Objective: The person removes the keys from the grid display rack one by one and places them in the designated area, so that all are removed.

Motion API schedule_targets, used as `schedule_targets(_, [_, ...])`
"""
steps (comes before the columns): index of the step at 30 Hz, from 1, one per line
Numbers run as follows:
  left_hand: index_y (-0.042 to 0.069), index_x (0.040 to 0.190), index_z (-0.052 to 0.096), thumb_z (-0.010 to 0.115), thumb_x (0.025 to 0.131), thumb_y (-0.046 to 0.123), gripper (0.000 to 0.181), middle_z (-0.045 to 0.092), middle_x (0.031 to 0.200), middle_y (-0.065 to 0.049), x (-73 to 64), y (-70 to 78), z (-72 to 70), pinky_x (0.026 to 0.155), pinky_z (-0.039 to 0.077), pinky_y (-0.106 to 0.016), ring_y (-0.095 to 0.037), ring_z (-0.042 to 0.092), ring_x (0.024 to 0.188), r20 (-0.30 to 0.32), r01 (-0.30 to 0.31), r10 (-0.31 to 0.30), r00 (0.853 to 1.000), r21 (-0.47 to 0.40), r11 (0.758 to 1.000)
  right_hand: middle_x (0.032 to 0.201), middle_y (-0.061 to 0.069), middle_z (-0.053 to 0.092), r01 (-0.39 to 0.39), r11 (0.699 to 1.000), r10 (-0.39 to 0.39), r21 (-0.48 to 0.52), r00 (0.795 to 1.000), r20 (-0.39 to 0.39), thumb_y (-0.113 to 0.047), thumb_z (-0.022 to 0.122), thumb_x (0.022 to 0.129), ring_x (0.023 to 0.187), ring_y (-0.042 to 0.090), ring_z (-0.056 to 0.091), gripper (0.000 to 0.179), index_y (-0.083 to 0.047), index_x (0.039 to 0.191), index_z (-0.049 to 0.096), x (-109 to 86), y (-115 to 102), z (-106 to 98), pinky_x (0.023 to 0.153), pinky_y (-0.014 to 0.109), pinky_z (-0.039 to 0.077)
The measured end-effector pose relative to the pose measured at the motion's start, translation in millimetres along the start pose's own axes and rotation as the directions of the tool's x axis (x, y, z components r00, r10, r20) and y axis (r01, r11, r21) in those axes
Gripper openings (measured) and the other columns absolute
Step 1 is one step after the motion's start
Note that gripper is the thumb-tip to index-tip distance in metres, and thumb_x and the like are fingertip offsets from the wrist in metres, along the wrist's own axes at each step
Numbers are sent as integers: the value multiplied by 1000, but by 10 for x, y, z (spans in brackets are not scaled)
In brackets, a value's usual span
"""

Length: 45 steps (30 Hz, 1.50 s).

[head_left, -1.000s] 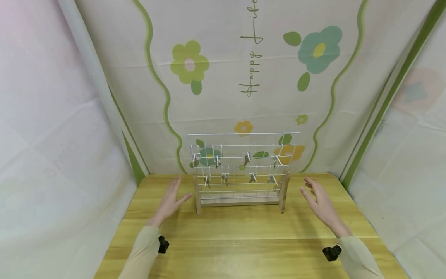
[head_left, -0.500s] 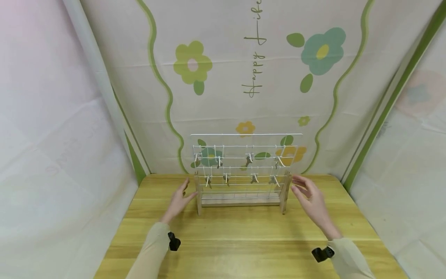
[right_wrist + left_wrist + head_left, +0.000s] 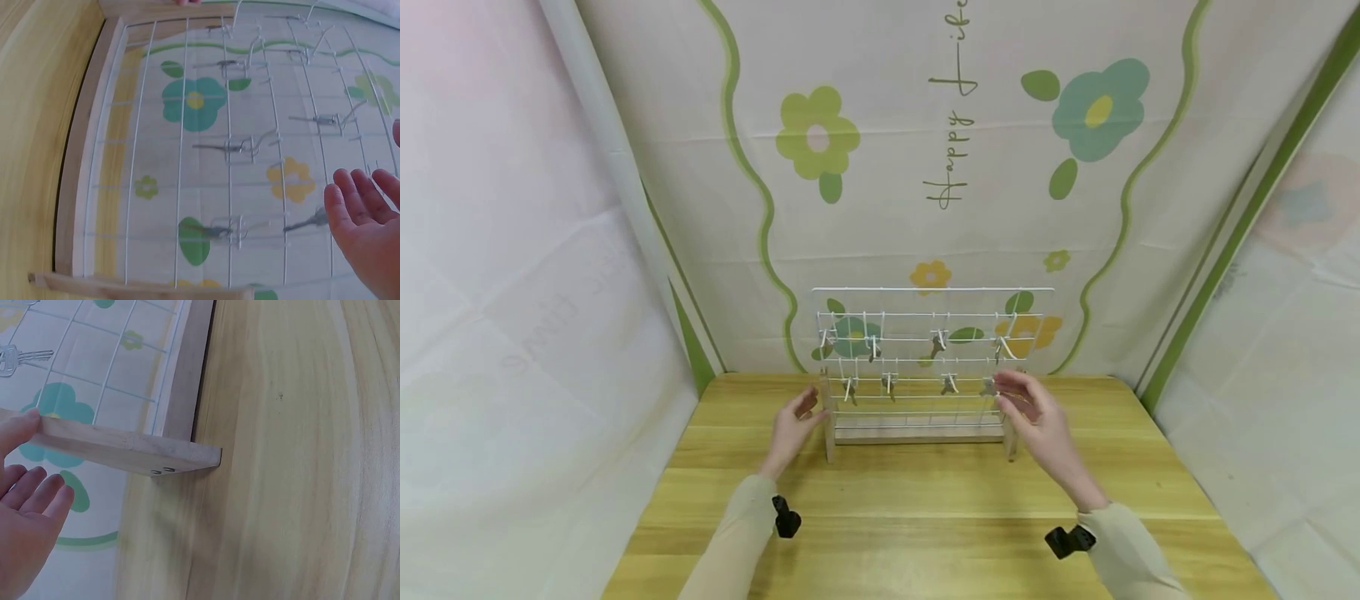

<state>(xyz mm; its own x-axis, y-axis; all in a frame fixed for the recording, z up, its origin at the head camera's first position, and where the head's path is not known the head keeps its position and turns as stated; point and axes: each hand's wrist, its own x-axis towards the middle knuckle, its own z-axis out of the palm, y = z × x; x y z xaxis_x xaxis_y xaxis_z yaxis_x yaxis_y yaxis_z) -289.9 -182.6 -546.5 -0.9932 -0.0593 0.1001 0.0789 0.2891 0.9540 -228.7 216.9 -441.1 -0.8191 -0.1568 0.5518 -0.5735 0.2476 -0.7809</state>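
Hanging: keys (image 3: 315,219) on rack (image 3: 917,433) | fingers loose, both | L hand (image 3: 792,429) touching post (image 3: 119,444) | R hand (image 3: 1042,423) nr keys

The right grip (image 3: 1037,427) advanced inward from a position well apart from the rack (image 3: 917,433), passed the right upright (image 3: 1012,442), and came in front of it, fingertips just beside the lower right key (image 3: 988,387). Contact could not be determined. The left grip (image 3: 792,429) closed on the left upright (image 3: 828,429); its thumb came onto the upright, and its previously extended fingers bent.
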Motion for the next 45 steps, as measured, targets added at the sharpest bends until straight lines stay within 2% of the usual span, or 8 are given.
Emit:
schedule_targets(3, [-5, 145, 45, 71, 89, 3, 62, 49, 147, -26, 2, -18, 45, 112, 47, -50, -43, 51, 134, -19, -10, 9, 1000, -19, 1000, 129, 23, 59, -9, 1000, 9, 20, 1000, 24, 0, 59, 97, 116, 4, 62, 38, 1, 135, 53, 58, -39, 110, 98, 12, 54])
schedule_targets(8, [-6, 144, 45, 72, 89, 2, 62, 48, 146, -28, -9, -52, 108, 110, 48, -51, -44, 50, 134, -24, -17, 15, 1000, -77, 997, 131, 19, 59, -11, 999, 7, 51, 997, 71, -4, 58, 98, 119, 18, 63, 38, 0, 136, 53, 161, -61, 314, 100, 14, 54])
schedule_targets(12, [-9, 143, 45, 70, 88, -1, 61, 48, 144, -31, -18, -49, 151, 108, 48, -52, -48, 50, 132, -34, -40, 37, 999, -113, 993, 130, 22, 59, 11, 996, -19, 83, 996, 90, -1, 59, 98, 118, 23, 63, 38, 1, 135, 53, 245, -79, 482, 99, 15, 54])
schedule_targets(15, [-10, 141, 47, 71, 88, -3, 59, 51, 142, -32, -14, -36, 183, 106, 50, -51, -49, 51, 130, -50, -46, 40, 998, -108, 993, 130, 24, 59, 26, 995, -34, 94, 995, 90, -1, 60, 97, 117, 27, 63, 38, 3, 134, 53, 298, -103, 596, 98, 16, 55])
schedule_targets(19, [-10, 138, 51, 72, 87, -2, 56, 53, 139, -32, -3, -37, 211, 103, 54, -46, -48, 53, 129, -67, -19, 12, 998, -103, 995, 130, 21, 61, 15, 995, -25, 101, 995, 96, -4, 61, 97, 117, 33, 62, 37, 3, 133, 54, 362, -125, 724, 98, 15, 55])
schedule_targets(28, [-13, 133, 54, 68, 88, -7, 48, 55, 133, -37, -10, -76, 247, 98, 58, -41, -50, 56, 124, -85, -30, 21, 996, -107, 994, 126, 23, 62, 22, 987, -41, 160, 992, 120, -1, 60, 97, 115, 32, 64, 33, 4, 129, 56, 462, -83, 1002, 97, 18, 57])
schedule_targets(37, [-11, 133, 56, 69, 88, -4, 47, 58, 132, -34, -31, -72, 222, 100, 56, -46, -46, 58, 124, -69, -29, 22, 997, -104, 994, 123, 24, 63, 16, 979, -43, 203, 991, 130, -1, 63, 95, 111, 42, 63, 33, 8, 126, 57, 528, -63, 1274, 94, 19, 58])
schedule_targets(45, [-14, 131, 55, 69, 88, -6, 46, 58, 129, -37, -24, -108, 233, 96, 59, -41, -48, 59, 121, -90, -51, 42, 995, -106, 993, 124, 27, 63, -30, 977, 3, 209, 991, 131, 0, 63, 95, 113, 40, 64, 31, 8, 125, 59, 617, -47, 1565, 95, 21, 59])
